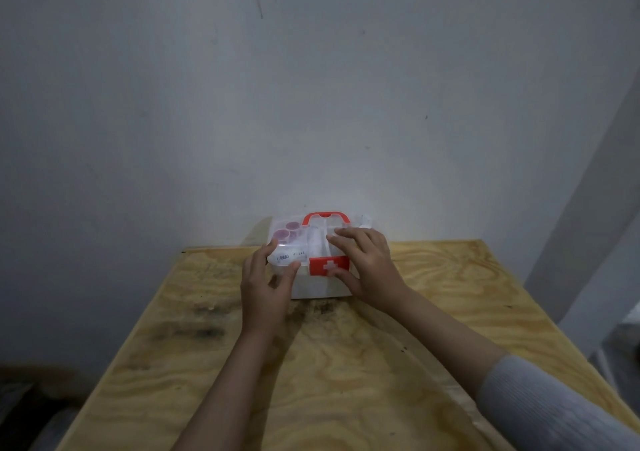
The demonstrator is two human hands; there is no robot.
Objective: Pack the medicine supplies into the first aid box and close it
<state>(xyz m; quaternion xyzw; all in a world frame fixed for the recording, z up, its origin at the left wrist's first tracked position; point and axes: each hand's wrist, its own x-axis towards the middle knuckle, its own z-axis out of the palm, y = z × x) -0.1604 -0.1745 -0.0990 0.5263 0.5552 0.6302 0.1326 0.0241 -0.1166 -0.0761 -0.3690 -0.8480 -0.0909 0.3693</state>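
Hands covering box corners, contents blurred

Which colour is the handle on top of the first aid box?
The handle is red, seen in the head view.

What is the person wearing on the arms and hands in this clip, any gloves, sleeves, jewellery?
Both hands are bare: no gloves, rings or watch visible on the left hand or the right hand. The right arm has a light grey ribbed knit sleeve pushed up toward the elbow. The left forearm is uncovered as far as the frame shows.
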